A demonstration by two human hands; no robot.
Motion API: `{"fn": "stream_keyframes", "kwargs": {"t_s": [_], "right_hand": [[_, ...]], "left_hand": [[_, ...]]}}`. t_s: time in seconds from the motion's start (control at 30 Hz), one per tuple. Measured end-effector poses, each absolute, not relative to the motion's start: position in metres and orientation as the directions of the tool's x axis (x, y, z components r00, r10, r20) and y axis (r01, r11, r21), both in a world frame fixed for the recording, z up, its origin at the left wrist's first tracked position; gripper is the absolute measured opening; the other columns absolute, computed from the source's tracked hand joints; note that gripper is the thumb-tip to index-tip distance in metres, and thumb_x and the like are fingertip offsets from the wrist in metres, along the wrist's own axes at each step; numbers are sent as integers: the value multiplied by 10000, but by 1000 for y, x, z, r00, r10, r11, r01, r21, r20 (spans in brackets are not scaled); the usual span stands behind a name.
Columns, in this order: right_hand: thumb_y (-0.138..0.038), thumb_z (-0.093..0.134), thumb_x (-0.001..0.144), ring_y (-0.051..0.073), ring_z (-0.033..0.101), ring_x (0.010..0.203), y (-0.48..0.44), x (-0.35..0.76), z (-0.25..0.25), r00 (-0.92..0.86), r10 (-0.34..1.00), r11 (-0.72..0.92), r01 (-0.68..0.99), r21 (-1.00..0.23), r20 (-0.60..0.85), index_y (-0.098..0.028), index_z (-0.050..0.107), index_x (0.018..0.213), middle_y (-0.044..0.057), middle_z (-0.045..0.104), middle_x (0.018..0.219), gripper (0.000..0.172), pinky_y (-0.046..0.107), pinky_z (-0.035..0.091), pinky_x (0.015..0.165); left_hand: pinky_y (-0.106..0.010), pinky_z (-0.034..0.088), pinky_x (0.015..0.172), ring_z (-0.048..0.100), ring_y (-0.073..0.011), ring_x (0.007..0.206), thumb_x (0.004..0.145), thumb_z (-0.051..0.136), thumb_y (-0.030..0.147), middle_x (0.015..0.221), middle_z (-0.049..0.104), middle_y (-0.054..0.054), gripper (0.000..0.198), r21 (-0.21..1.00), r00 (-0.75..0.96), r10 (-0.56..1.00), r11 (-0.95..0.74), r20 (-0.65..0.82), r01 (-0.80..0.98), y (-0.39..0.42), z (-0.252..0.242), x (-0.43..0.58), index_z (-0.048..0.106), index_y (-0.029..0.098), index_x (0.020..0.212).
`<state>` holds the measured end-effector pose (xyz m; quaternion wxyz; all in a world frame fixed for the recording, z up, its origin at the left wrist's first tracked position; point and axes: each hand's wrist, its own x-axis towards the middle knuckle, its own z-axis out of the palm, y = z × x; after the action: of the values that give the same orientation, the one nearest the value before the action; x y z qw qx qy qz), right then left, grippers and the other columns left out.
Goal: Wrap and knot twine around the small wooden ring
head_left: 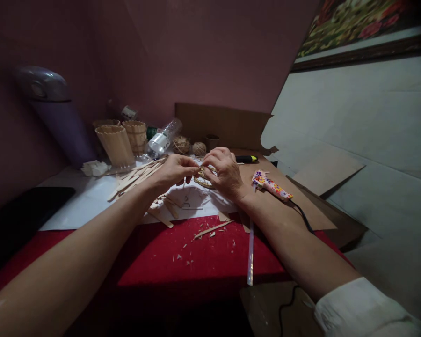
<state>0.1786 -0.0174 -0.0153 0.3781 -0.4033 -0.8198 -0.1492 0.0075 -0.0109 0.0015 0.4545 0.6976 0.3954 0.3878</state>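
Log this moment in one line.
left hand, right hand: at round tan openwork piece, grip unclear; right side: white flower-patterned glue gun; left side: pale flat wooden sticks

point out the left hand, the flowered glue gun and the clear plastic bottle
left hand [177, 169]: head view, on the back of the hand
flowered glue gun [273, 187]: head view, mid-body
clear plastic bottle [161, 140]: head view, around its label

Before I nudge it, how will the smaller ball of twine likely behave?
The ball of twine looks round, so it may well roll. Its wound surface suggests decent grip, and being string, it is probably light and unlikely to break.
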Motion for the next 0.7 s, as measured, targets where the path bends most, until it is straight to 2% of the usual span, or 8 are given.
{"fn": "stream_keyframes", "kwargs": {"t_s": [0.1,0.3,0.7], "right_hand": [[-266,521,840,243,447,1055,-17,178,-15,-377,553,622,780,-67,743,-210,622,825,62,629,963,117,394,314,882],[-281,535,833,253,455,1057,-18,177,-15,-375,554,616,785,-63,744,-196,617,877,78,630,966,126,392,323,873],[-243,540,820,248,450,1065,-17,178,-16,-432,534,631,775,-3,727,-197,616,791,65,643,962,93,398,306,878]], "left_hand": [[-192,268,394,394,-56,401,648,623,205,451,507,25,115,872,322,911,-362,257,329,-8,0,9,675,105,669],[-206,373,534,504,-94,547,644,585,171,585,634,-15,126,645,305,811,-583,500,493,0,-9,9,697,116,667],[-207,365,545,515,-100,546,672,565,141,599,658,-12,131,473,337,734,-652,589,593,-5,-8,9,695,142,676]]}}
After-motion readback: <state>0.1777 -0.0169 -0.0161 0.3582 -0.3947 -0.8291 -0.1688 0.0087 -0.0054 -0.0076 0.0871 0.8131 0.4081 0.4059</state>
